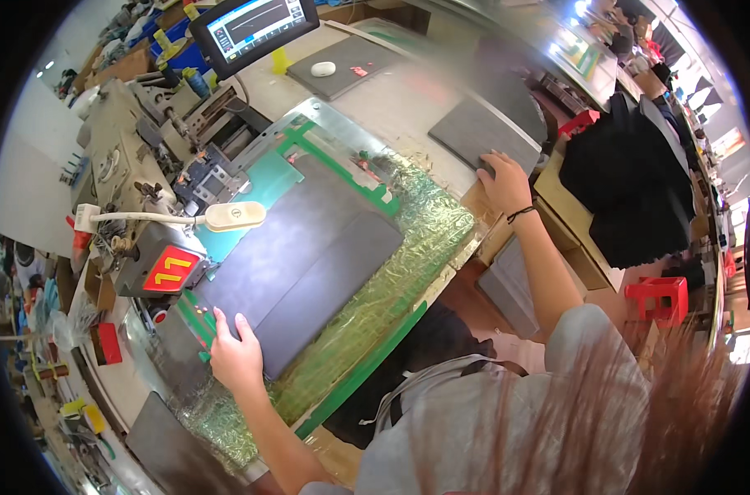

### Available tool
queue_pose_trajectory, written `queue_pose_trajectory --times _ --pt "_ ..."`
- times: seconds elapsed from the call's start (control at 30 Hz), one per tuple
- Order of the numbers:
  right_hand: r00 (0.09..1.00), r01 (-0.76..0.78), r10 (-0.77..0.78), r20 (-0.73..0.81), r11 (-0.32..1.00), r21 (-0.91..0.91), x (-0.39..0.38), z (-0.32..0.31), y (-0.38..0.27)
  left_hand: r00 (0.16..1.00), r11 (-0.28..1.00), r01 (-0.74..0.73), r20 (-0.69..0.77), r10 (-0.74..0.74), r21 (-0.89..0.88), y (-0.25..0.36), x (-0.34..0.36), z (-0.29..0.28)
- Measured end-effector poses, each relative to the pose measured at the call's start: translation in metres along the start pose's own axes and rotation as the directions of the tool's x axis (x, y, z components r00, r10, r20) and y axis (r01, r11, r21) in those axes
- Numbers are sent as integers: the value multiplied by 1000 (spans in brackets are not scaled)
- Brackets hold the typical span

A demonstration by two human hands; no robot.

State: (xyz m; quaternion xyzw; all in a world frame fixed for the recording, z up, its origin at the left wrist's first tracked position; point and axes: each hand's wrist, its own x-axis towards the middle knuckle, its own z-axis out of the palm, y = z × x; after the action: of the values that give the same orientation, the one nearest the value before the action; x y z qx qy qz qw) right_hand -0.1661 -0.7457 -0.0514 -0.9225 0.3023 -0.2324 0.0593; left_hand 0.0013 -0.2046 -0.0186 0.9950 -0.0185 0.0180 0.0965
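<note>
A large dark grey sheet point(301, 247) with a fold or seam line across it lies on a green-edged template point(379, 198) at the sewing machine. My left hand point(239, 356) rests at its near-left corner, thumb and forefinger spread apart. To the right, my right hand point(505, 183) touches the near edge of a smaller dark grey panel point(474, 132) on the worktable, with its fingers apart and their tips on the panel. A teal plate point(268, 181) lies beside the sheet, partly under the machine head point(214, 177).
A white lamp point(235, 216) juts over the sheet. A screen point(254, 29) stands behind the machine. Farther back, a white mouse-like object point(323, 69) sits on another grey panel point(354, 62). At right are a black fabric pile point(627, 190) and a red stool point(660, 299).
</note>
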Motion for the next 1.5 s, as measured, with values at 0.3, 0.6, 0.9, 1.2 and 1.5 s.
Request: queue_pose_trajectory --times 0.3,0.6,0.9,1.2,1.5 --pt "982 183 -172 81 970 -161 1 -1 13 1000 1000 4 17 -4 21 1 1 -4" --pt "967 197 -190 -171 980 23 3 -36 -13 914 950 -309 -262 311 48 -6 6 16" --pt "481 779 -872 -94 375 503 -44 -32 -220 735 650 -676 -384 559 -348 7 6 8" --pt "605 701 -792 81 578 418 -27 6 -226 788 805 -579 -341 512 -129 0 12 19" --pt "618 686 -782 75 584 434 -31 11 -225 824 834 -541 -270 498 -110 4 12 14"
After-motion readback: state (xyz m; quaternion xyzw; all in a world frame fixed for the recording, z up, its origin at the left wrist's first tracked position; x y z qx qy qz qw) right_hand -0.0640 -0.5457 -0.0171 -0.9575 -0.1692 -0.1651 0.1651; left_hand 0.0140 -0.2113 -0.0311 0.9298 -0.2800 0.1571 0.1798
